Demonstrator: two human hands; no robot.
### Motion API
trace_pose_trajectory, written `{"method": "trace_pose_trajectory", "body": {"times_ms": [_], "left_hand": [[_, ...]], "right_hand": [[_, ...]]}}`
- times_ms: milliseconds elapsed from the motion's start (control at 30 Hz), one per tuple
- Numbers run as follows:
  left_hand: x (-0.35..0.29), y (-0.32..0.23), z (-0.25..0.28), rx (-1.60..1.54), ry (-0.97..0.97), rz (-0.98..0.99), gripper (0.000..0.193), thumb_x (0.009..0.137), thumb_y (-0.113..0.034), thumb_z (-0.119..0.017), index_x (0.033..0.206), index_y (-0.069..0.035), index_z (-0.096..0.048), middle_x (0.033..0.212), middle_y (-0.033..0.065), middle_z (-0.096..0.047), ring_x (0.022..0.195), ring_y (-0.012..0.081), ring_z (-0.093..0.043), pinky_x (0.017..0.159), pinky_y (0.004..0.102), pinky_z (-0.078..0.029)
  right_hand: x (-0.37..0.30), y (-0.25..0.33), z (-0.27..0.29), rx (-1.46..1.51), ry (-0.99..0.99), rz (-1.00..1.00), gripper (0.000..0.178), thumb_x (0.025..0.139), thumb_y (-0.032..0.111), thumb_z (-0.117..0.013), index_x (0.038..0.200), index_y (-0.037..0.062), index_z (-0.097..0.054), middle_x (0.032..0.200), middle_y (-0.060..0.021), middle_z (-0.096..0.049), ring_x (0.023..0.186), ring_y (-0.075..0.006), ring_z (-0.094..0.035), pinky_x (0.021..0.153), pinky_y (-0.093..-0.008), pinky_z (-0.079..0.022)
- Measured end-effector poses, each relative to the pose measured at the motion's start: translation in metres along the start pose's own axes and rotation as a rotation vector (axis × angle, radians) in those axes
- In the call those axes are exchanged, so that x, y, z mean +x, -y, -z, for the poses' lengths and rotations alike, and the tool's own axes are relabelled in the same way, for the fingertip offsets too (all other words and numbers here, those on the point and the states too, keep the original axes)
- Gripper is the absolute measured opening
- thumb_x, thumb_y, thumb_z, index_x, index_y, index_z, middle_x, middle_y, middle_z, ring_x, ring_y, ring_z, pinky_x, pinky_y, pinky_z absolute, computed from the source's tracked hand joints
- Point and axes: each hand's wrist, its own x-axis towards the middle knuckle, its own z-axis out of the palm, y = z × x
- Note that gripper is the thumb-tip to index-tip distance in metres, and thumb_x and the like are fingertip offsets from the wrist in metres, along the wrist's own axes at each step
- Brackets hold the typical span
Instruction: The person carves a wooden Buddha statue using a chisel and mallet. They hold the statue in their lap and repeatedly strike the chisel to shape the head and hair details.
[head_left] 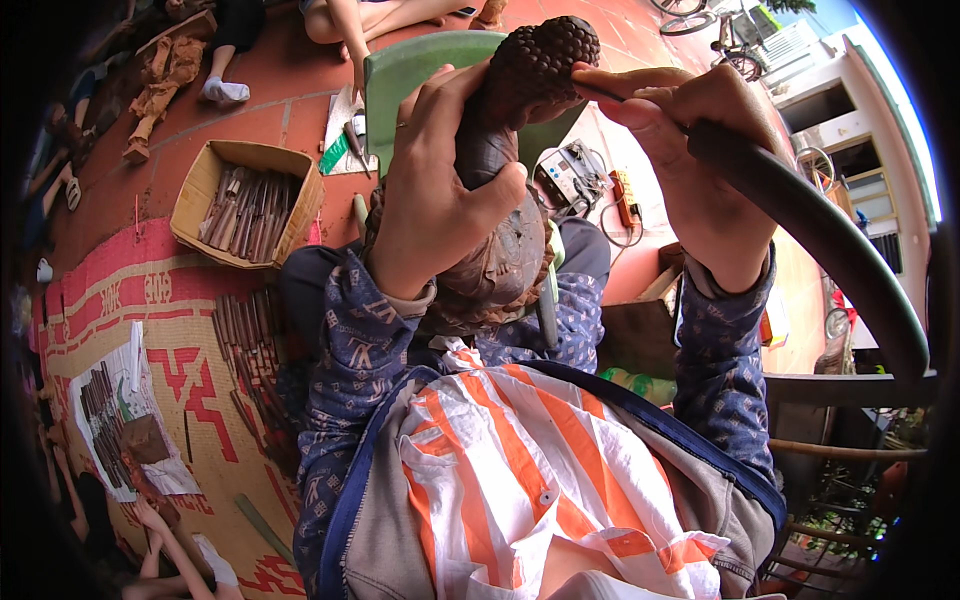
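Observation:
A dark brown carved wooden statue (492, 225) with a knobbly, curled head (553, 50) leans away from me over my lap. My left hand (440, 180) wraps round its neck and shoulder, thumb on the near side. At the right side of the head, my right hand (690, 130) pinches a slim dark tool (600, 92), its fingertips close against the carved face. A thick black curved piece, like a hose or shaft (815, 225), runs from that hand down to the right; how it joins the tool is hidden. The tool's tip is too small to make out.
Behind the statue stands a green plastic chair (400, 65). A control box with cords (572, 175) and an orange power strip (625, 195) lie right of it. At left are a cardboard box of chisels (190, 200), more chisels (245, 345) on a patterned mat (110, 290), and other people.

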Motion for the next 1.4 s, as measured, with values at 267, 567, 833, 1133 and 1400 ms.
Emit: {"method": "trace_pose_trajectory", "body": {"times_ms": [267, 567, 833, 1133, 1400], "left_hand": [[-0.001, -0.003, -0.001, 0.002, -0.014, -0.006, 0.062, 0.07, -0.014, -0.064, 0.129, -0.002, -0.048, 0.121, 0.0181, -0.054, 0.119, 0.0405, -0.045, 0.105, 0.0464, -0.033], [0.001, 0.001, -0.003, 0.01, -0.045, -0.043, 0.061, 0.069, -0.016, -0.064, 0.127, -0.002, -0.049, 0.119, 0.0189, -0.054, 0.116, 0.0426, -0.045, 0.104, 0.0483, -0.034], [0.001, 0.003, -0.006, 0.064, -0.059, -0.09, 0.062, 0.069, -0.018, -0.065, 0.127, -0.004, -0.049, 0.117, 0.0187, -0.054, 0.116, 0.0436, -0.045, 0.102, 0.0496, -0.035], [0.0, 0.005, -0.003, 0.078, -0.063, -0.1, 0.062, 0.07, -0.02, -0.064, 0.127, -0.003, -0.048, 0.116, 0.0188, -0.054, 0.114, 0.0429, -0.045, 0.102, 0.0493, -0.034], [0.002, 0.006, -0.005, 0.082, -0.063, -0.118, 0.062, 0.07, -0.02, -0.065, 0.127, -0.002, -0.049, 0.114, 0.019, -0.054, 0.114, 0.0422, -0.045, 0.102, 0.0484, -0.034]], "right_hand": [[0.005, 0.008, -0.005, -0.09, -0.055, 0.057, 0.016, 0.082, -0.01, -0.066, 0.08, -0.0039, -0.051, 0.083, -0.0162, -0.065, 0.092, -0.0275, -0.07, 0.074, -0.0306, -0.055], [0.021, 0.022, 0.0, -0.206, 0.117, 0.003, 0.011, 0.084, -0.01, -0.064, 0.08, -0.0046, -0.055, 0.078, -0.0128, -0.063, 0.088, -0.0229, -0.07, 0.074, -0.0282, -0.053], [0.009, 0.0, 0.005, 0.028, 0.048, 0.019, 0.006, 0.088, -0.001, -0.063, 0.089, -0.004, -0.058, 0.082, -0.0107, -0.062, 0.076, -0.0175, -0.06, 0.068, -0.027, -0.047], [0.003, 0.019, -0.013, -0.074, -0.055, -0.088, 0.009, 0.088, -0.002, -0.064, 0.086, -0.0016, -0.055, 0.088, -0.0132, -0.066, 0.079, -0.0162, -0.063, 0.071, -0.0278, -0.05], [0.013, 0.022, -0.019, -0.32, -0.034, 0.135, 0.017, 0.08, 0.005, -0.07, 0.079, 0.0016, -0.053, 0.069, -0.0097, -0.05, 0.059, -0.025, -0.055, 0.053, -0.0317, -0.046]]}}
